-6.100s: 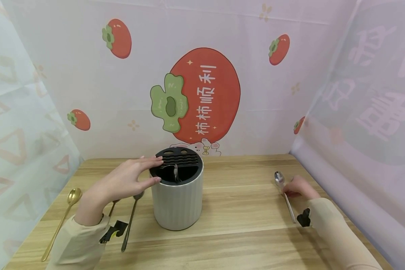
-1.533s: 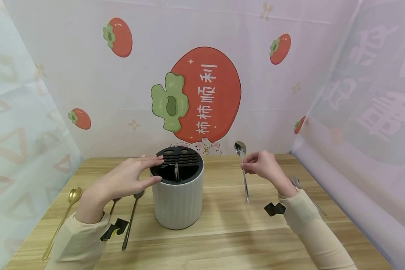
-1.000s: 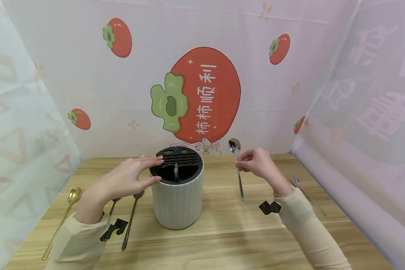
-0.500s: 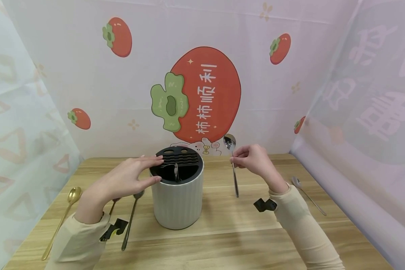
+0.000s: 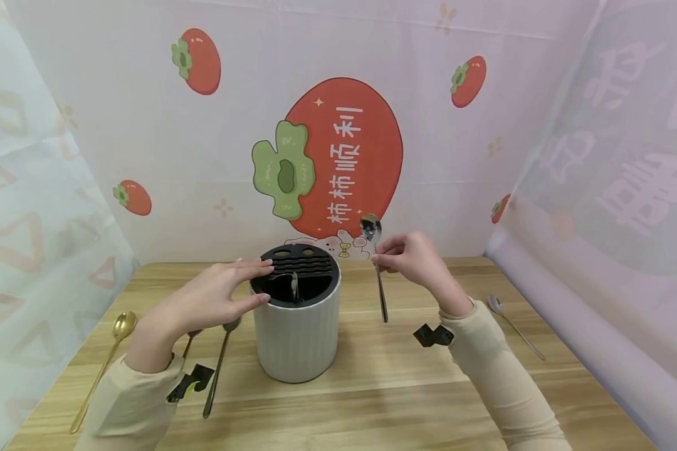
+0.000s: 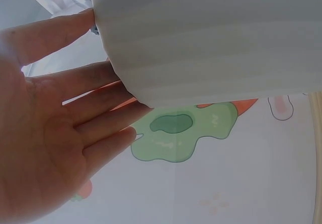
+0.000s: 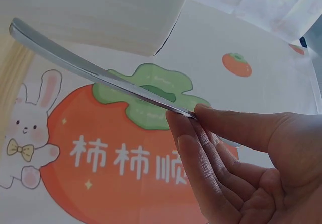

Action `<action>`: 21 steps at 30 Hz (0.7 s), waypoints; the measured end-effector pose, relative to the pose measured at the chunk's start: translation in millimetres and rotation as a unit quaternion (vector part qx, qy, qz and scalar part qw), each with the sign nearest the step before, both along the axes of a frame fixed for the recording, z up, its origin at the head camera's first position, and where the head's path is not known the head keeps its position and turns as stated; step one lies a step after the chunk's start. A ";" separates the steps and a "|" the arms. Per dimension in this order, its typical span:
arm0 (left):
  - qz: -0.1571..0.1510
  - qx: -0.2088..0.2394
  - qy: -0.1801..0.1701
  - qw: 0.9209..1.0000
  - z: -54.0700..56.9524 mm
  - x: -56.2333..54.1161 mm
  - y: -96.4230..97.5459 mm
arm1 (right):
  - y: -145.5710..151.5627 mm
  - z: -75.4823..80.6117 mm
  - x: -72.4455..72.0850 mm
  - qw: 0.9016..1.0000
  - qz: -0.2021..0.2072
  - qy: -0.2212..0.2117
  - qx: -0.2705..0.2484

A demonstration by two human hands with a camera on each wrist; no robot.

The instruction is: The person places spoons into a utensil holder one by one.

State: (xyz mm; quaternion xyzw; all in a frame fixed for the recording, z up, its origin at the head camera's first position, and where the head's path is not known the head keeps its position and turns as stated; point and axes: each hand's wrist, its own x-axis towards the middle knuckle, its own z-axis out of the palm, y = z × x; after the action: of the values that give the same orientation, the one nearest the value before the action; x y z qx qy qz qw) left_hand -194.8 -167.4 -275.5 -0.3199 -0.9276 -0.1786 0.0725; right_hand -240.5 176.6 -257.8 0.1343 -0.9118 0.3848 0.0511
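Note:
A silver spoon (image 5: pixel 381 293) is pinched between the thumb and fingers of my right hand (image 5: pixel 414 258), bowl up and handle slanting down. It hangs above the table, right of the white ribbed utensil holder (image 5: pixel 298 347) and apart from it. In the right wrist view the spoon's handle (image 7: pixel 105 76) points away from the fingertips. My left hand (image 5: pixel 205 299) touches the left side of the holder's black lid (image 5: pixel 334 283) with extended fingers; the left wrist view shows the fingertips against the holder's white wall (image 6: pixel 201 48). A shiny utensil (image 5: pixel 294 287) stands inside the lid's front opening.
Another silver spoon (image 5: pixel 494 305) lies at the right of the wooden table (image 5: pixel 372 401). On the left lie a gold spoon (image 5: pixel 125 324), a dark spoon (image 5: pixel 220 366) and a further spoon (image 5: pixel 190 342) mostly hidden by my left wrist. Printed cloth walls enclose the back and sides.
My right hand was at the table's right side on a silver spoon; it has lifted one and carried it left and upward, closer to the holder. The left hand stays in place.

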 end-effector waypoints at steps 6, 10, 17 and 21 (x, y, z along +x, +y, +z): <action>0.001 -0.002 0.002 1.000 -0.1 -0.3 0.2 | -7.8 5.8 0.8 1.000 0.014 0.006 -0.012; -0.003 -0.003 0.005 1.000 -0.1 -0.6 0.0 | -12.1 8.7 1.5 1.000 0.017 0.011 -0.012; -0.006 -0.001 0.005 1.000 0.2 -0.2 0.1 | -17.8 16.2 1.6 0.999 0.020 0.025 -0.006; -0.005 -0.001 0.005 1.000 0.2 0.0 0.0 | -21.9 21.4 2.2 0.999 0.017 0.030 0.001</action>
State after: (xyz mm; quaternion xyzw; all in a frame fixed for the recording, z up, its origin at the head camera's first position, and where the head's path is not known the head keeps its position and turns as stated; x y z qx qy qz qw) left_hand -194.8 -167.5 -275.2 -0.3257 -0.9258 -0.1764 0.0760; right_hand -238.3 154.7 -236.5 0.1610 -0.9076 0.3809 0.0723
